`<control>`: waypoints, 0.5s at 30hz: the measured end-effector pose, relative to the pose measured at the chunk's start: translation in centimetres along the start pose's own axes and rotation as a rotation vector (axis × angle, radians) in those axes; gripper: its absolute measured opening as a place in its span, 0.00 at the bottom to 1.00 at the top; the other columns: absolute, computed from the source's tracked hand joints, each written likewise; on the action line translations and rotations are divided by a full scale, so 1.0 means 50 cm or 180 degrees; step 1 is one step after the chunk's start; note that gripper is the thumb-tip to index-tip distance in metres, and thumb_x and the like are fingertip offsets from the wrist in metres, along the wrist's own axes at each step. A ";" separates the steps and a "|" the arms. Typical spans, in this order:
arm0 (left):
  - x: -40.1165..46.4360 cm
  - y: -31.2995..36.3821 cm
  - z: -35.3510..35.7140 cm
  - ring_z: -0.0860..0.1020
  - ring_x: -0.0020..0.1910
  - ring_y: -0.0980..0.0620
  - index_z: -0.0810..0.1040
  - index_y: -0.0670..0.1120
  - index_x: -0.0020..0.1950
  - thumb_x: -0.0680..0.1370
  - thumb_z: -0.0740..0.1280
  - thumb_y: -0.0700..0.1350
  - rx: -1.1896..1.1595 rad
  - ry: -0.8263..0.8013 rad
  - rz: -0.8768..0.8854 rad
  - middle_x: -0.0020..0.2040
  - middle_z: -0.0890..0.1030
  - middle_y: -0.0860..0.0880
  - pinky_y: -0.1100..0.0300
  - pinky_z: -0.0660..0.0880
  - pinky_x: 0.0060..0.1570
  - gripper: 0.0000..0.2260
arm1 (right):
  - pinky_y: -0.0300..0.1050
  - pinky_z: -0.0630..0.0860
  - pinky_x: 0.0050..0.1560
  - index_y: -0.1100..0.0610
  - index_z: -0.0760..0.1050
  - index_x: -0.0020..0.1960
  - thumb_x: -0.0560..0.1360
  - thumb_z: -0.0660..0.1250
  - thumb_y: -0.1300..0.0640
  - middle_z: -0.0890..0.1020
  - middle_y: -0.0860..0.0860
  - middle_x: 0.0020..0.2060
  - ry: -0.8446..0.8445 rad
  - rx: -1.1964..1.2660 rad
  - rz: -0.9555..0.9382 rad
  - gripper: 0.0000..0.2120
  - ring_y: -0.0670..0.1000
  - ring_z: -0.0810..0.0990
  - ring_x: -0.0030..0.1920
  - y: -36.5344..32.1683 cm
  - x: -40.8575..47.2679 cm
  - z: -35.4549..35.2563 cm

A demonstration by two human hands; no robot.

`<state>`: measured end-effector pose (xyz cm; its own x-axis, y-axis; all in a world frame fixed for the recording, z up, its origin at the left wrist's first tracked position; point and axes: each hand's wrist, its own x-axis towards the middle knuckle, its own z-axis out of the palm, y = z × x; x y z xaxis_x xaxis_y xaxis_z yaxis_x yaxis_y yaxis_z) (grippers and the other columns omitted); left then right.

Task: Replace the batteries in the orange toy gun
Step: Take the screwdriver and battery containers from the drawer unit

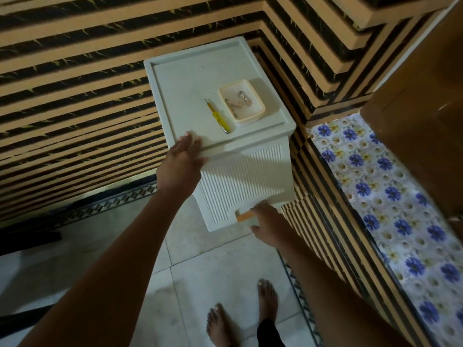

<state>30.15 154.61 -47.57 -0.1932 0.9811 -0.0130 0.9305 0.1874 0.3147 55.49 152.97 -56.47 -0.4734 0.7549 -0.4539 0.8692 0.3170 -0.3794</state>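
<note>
A white plastic cabinet (190,78) stands on the floor against a striped wall. On its top lie a yellow screwdriver (217,116) and a cream tray (260,106) holding a few small batteries (236,103). My left hand (184,161) rests flat on the top's front left edge, fingers apart. My right hand (269,225) reaches to the notch at the bottom of the ribbed drawer front (245,179), fingers hooked there. An orange piece (245,217) shows in the notch beside those fingers; I cannot tell what it is. The toy gun is not otherwise in view.
Striped orange and black wall panels surround the cabinet at the back and right. A blue flowered cloth (375,184) covers a ledge at the right, next to a brown wooden panel (413,121). My bare feet (267,294) stand on pale floor tiles.
</note>
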 end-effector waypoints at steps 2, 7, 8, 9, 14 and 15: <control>0.001 -0.004 0.009 0.64 0.80 0.43 0.68 0.49 0.79 0.83 0.66 0.49 -0.0021 0.0120 0.0017 0.81 0.64 0.46 0.39 0.73 0.70 0.24 | 0.48 0.64 0.75 0.57 0.65 0.78 0.79 0.71 0.53 0.70 0.55 0.76 -0.0153 0.0226 0.0073 0.30 0.56 0.67 0.77 -0.013 0.042 -0.005; -0.001 0.008 0.025 0.67 0.78 0.40 0.71 0.47 0.78 0.82 0.68 0.47 -0.0019 0.0351 0.0039 0.80 0.68 0.45 0.39 0.75 0.66 0.24 | 0.37 0.69 0.62 0.58 0.67 0.77 0.76 0.75 0.58 0.76 0.56 0.71 0.0447 0.2017 0.0819 0.32 0.56 0.74 0.72 -0.027 0.132 -0.025; 0.000 0.006 0.027 0.68 0.78 0.40 0.71 0.47 0.78 0.82 0.68 0.48 0.0005 0.0376 0.0042 0.79 0.68 0.45 0.39 0.76 0.64 0.23 | 0.40 0.71 0.64 0.59 0.67 0.77 0.74 0.78 0.58 0.75 0.57 0.71 0.0685 0.2568 0.1149 0.35 0.57 0.74 0.72 -0.027 0.154 -0.019; 0.000 0.006 0.030 0.68 0.77 0.40 0.72 0.47 0.77 0.82 0.68 0.48 0.0016 0.0402 0.0033 0.79 0.69 0.45 0.40 0.77 0.64 0.23 | 0.45 0.72 0.68 0.60 0.65 0.78 0.70 0.81 0.57 0.74 0.57 0.73 0.0815 0.3027 0.1413 0.42 0.58 0.73 0.72 -0.026 0.175 -0.015; 0.003 0.001 0.046 0.67 0.78 0.40 0.73 0.47 0.77 0.82 0.67 0.47 -0.0028 0.0502 -0.0012 0.80 0.68 0.45 0.42 0.75 0.67 0.22 | 0.50 0.76 0.55 0.54 0.55 0.81 0.38 0.87 0.32 0.79 0.57 0.66 0.0741 0.3724 0.1475 0.79 0.56 0.77 0.57 0.019 0.366 0.078; 0.003 0.005 0.048 0.67 0.78 0.40 0.73 0.47 0.77 0.82 0.67 0.47 -0.0060 0.0528 -0.0028 0.80 0.68 0.45 0.42 0.74 0.68 0.22 | 0.52 0.79 0.55 0.57 0.56 0.80 0.36 0.86 0.31 0.81 0.58 0.64 0.0773 0.3713 0.1502 0.80 0.57 0.80 0.55 0.027 0.389 0.089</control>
<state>31.08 154.94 -49.78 -0.2515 0.9576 0.1405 0.9229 0.1935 0.3329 46.83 165.51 -69.40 -0.0097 0.7800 -0.6257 0.2475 -0.6044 -0.7573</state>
